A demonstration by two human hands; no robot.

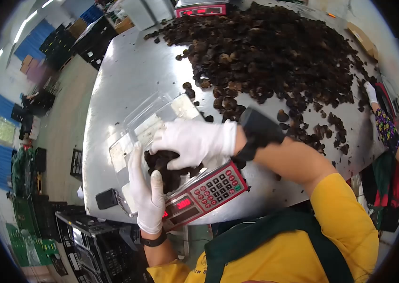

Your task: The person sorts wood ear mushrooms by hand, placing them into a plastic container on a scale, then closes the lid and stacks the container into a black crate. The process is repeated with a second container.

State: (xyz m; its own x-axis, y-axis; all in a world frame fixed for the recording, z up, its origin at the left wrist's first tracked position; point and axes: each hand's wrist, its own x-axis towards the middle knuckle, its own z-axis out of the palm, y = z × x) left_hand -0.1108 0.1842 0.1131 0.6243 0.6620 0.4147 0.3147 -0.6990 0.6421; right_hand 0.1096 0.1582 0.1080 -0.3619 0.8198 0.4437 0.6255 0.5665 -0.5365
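A clear plastic container (148, 112) rests on the scale (204, 194), whose red frame, keypad and lit display face me. Dark brown, flat pieces (164, 165) lie in the container. My left hand (146, 195), in a white glove, is at the container's near left side, fingers apart and upright beside the pieces. My right hand (192, 142), also gloved in white, reaches over the container with its fingers bent down onto the dark pieces. Whether its fingertips pinch any piece is hidden.
A large heap of dark pieces (275, 52) covers the far part of the metal table (109, 101). A second scale (201, 8) stands at the back. Another person's gloved hand (370, 92) is at the right edge. Black crates (96, 245) stand at the lower left.
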